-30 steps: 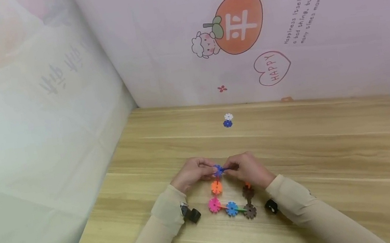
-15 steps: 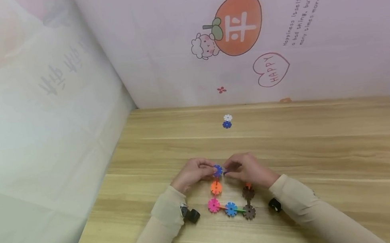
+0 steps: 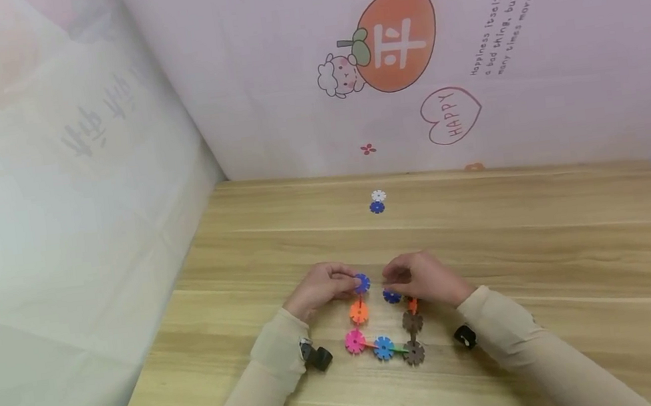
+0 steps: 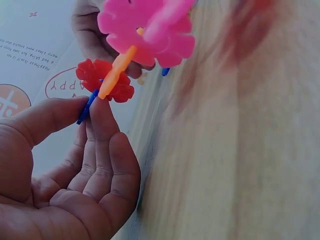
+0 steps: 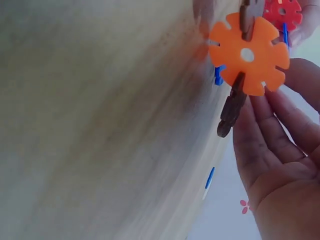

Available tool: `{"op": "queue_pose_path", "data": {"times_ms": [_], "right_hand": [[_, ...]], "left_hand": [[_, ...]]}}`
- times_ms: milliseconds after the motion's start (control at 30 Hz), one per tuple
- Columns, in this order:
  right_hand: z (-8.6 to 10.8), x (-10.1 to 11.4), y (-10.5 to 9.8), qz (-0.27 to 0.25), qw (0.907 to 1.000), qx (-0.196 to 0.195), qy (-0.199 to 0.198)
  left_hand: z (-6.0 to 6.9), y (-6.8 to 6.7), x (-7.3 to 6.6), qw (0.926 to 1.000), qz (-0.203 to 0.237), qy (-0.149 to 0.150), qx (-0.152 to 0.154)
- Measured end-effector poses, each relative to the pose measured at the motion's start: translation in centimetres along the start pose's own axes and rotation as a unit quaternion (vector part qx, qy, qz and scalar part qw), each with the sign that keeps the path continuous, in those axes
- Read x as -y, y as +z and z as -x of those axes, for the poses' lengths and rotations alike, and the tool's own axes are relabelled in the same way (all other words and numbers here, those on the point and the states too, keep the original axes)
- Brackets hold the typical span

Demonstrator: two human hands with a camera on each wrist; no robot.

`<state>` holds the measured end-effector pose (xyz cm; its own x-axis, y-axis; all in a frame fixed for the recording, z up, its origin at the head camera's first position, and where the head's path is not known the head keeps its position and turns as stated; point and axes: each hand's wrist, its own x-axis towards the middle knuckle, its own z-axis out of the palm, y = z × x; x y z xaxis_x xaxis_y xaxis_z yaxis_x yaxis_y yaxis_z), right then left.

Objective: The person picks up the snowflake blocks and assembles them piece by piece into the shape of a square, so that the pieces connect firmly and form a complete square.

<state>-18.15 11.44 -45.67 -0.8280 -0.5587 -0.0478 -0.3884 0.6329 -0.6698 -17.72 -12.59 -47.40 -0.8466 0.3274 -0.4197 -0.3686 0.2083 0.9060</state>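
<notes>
In the head view my left hand [image 3: 324, 289] pinches a dark blue notched plastic disc [image 3: 361, 283] between thumb and fingers. It is the end of a linked chain: a red disc [image 4: 120, 90], an orange disc [image 3: 359, 312], a pink disc [image 3: 355, 341], a light blue disc [image 3: 383, 348], a green connecting disc [image 3: 399, 350], then brown discs [image 3: 413, 353] and another orange disc [image 5: 250, 55]. My right hand [image 3: 427, 278] hovers at the chain's other end with fingers loosely bent. Beneath its thumb lies a loose dark blue disc [image 3: 392, 296]; whether they touch is unclear.
Farther back on the wooden table [image 3: 257, 237] lie a white disc [image 3: 379, 195] and a blue disc [image 3: 377, 207]. Printed cloth [image 3: 290, 100] hangs behind the table and along its left side. A black camera [image 3: 465, 336] is worn on the right wrist.
My right hand has drawn away to the right from the left hand's disc. The dark blue disc it held there now lies below its thumb. My left hand keeps its pinch.
</notes>
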Motion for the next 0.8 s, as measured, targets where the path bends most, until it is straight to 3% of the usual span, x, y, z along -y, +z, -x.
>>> {"op": "queue_pose_path", "data": {"times_ms": [233, 467, 800], "right_hand": [[-0.4, 0.6, 0.4, 0.04, 0.9985, 0.023, 0.03], [-0.6, 0.9, 0.4, 0.083, 0.9957, 0.031, 0.027], [-0.9, 1.1, 0.6, 0.06, 0.9962, 0.054, 0.032]], "left_hand": [[-0.1, -0.1, 0.1, 1.0, 0.0, -0.001, 0.002], [0.1, 0.0, 0.0, 0.9999, 0.009, 0.008, 0.003], [0.0, -0.1, 0.1, 0.9999, 0.011, 0.005, 0.006]]}}
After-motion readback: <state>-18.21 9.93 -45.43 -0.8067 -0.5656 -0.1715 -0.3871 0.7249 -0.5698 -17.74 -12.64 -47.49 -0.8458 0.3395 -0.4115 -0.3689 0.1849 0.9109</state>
